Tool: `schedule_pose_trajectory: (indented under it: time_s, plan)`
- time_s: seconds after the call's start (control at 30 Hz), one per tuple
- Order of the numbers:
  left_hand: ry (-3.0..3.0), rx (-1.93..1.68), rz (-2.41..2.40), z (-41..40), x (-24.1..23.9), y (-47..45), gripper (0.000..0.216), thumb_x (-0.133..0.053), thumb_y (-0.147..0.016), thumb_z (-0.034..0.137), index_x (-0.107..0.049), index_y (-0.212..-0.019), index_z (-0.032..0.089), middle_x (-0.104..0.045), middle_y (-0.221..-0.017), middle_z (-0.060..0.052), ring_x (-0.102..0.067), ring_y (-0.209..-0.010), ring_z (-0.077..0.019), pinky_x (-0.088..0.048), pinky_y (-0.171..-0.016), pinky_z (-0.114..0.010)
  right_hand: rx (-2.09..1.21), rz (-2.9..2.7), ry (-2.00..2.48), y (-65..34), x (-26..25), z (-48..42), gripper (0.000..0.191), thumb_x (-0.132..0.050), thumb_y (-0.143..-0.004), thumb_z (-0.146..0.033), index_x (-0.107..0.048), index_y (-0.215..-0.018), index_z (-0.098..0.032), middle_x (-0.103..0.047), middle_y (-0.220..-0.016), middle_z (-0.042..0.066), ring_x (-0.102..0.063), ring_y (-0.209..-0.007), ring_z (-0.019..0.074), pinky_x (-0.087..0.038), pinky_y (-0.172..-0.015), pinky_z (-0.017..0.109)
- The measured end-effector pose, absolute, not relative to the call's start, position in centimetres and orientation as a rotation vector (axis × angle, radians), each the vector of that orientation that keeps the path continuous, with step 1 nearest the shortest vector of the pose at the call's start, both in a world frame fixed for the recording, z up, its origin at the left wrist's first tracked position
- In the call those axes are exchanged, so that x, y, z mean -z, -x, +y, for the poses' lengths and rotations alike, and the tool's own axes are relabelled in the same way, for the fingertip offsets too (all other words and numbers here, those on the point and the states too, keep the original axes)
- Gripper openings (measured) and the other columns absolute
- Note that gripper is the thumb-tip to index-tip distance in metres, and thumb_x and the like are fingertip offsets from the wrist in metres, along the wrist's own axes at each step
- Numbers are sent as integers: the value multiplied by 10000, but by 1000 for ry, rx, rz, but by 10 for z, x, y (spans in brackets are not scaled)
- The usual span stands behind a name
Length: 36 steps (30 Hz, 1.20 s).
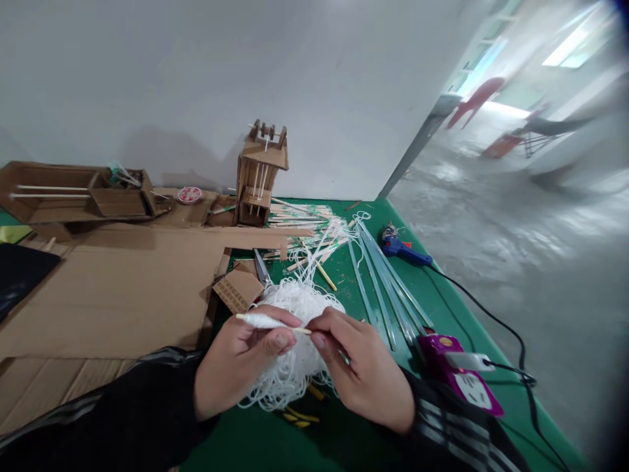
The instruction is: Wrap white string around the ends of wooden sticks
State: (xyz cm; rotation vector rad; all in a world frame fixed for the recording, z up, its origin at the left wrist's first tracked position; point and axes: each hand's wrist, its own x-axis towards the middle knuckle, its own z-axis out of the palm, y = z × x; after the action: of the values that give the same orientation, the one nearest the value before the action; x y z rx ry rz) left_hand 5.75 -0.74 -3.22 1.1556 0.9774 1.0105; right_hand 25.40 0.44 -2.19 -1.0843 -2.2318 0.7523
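Between my two hands is a thin wooden stick wound with white string (264, 320), held nearly level. My left hand (246, 357) is closed around the wound part, with the thumb along its lower side. My right hand (361, 367) pinches the bare end of the stick between thumb and fingertips. Under both hands lies a loose heap of white string (280, 387), with strands running up toward the sticks behind it. A small folded cardboard piece (239, 288) and a scissors-like metal blade (262, 267) are left of the heap.
Clear glue sticks (388, 295), a blue glue gun (405, 251) and a purple power strip (462, 373) lie on the right of the green table (442, 301). Cardboard structures (263, 174) stand by the wall. Wooden sticks (299, 216) and a large cardboard sheet (128, 288) lie nearby.
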Motion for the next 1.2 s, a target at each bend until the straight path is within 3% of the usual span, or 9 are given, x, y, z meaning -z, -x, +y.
schedule_pose_trajectory:
  time_s: [0.1,0.3,0.47,0.63,0.77,0.87,1.0,1.2]
  plan:
    - [-1163,-992,1017,-8,32,-57,268,-657,-842,400,-689,-940,152,-606,-692,-10,-516,-633,-123,-419,-584,-229,-767,-2174,1134,-254,22,4,42,-503,-918,-200,-473,-889,-206,-577,-805,21,-535,-670,142,-373,-592,264]
    - [-1210,-979,1055,-7,32,-57,238,-647,-849,384,-686,-924,161,-597,-704,-3,-493,-614,-111,-397,-561,-213,-710,-2278,1065,-257,23,6,145,-409,-969,-185,-532,-893,-199,-584,-764,14,-507,-626,129,-329,-567,262]
    - [-1262,-986,1070,-8,32,-57,169,-651,-853,327,-674,-936,182,-596,-729,17,-437,-552,-75,-348,-497,-183,-765,-2216,1120,-259,25,5,17,-513,-923,-214,-501,-919,-203,-584,-724,-14,-524,-594,122,-343,-561,250]
    - [-1263,-1001,1066,-7,32,-57,172,-636,-859,338,-690,-882,176,-575,-690,15,-440,-567,-85,-349,-501,-183,-631,-2244,1038,-262,25,7,153,-403,-968,-178,-525,-879,-201,-568,-688,-9,-485,-562,121,-314,-543,253]
    - [-1202,-982,1106,-7,34,-57,216,-656,-848,367,-691,-964,189,-557,-639,30,-419,-539,-80,-331,-481,-175,-733,-2214,1097,-264,24,7,36,-479,-946,-221,-508,-954,-202,-589,-729,-11,-521,-579,119,-346,-556,245]
    - [-1208,-984,1094,-7,35,-57,218,-660,-845,367,-708,-957,186,-594,-677,14,-456,-567,-84,-356,-499,-173,-741,-2204,1105,-264,24,7,12,-482,-936,-200,-489,-927,-202,-584,-729,-11,-520,-583,120,-344,-554,246]
    - [-1218,-999,1084,-7,35,-57,180,-665,-843,326,-715,-938,181,-631,-712,7,-504,-601,-91,-401,-530,-171,-669,-2272,1046,-265,24,7,149,-388,-972,-177,-520,-909,-203,-558,-709,-8,-480,-572,122,-313,-543,255]
    - [-1240,-994,1087,-7,35,-57,173,-658,-851,312,-718,-948,182,-681,-800,-5,-539,-610,-86,-447,-569,-172,-791,-2212,1117,-265,24,8,33,-500,-925,-203,-467,-931,-206,-575,-767,-8,-516,-612,121,-348,-561,245]
